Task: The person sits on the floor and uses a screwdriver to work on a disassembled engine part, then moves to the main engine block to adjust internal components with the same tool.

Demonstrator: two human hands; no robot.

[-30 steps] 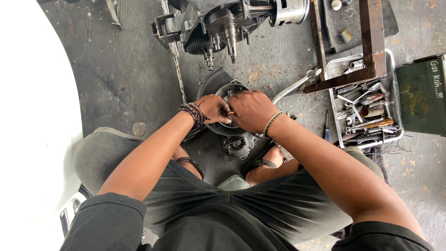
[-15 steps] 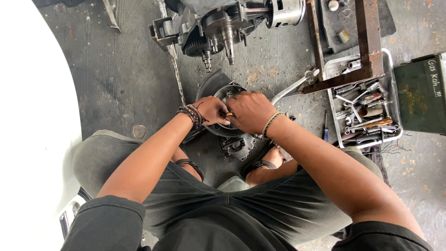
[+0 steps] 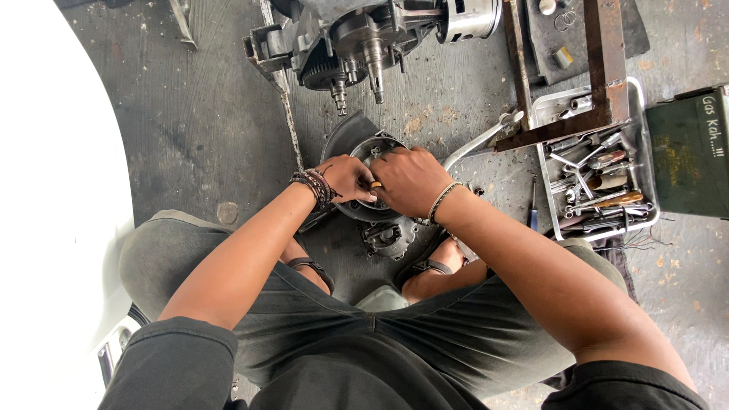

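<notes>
I squat over a round dark engine cover [image 3: 363,144] lying on the concrete floor. My left hand [image 3: 345,178], with dark braided bands at the wrist, rests on its left side with fingers curled. My right hand [image 3: 410,181], wearing a thin bracelet, presses on the cover's middle and hides most of it. A small orange-tipped item [image 3: 375,184] shows between the two hands; what it is I cannot tell. A grey cast metal part [image 3: 389,235] lies just below the cover, between my sandalled feet.
A bare engine block [image 3: 357,38] with protruding shafts sits on the floor ahead. A metal tray [image 3: 642,133] of wrenches and screwdrivers stands at the right, under a rusty steel frame [image 3: 604,68]. A dark green box [image 3: 695,156] is far right. A white curved body panel [image 3: 53,190] fills the left.
Both hands stay on the cover with only slight shifts of the fingers; the view has tilted a little.
</notes>
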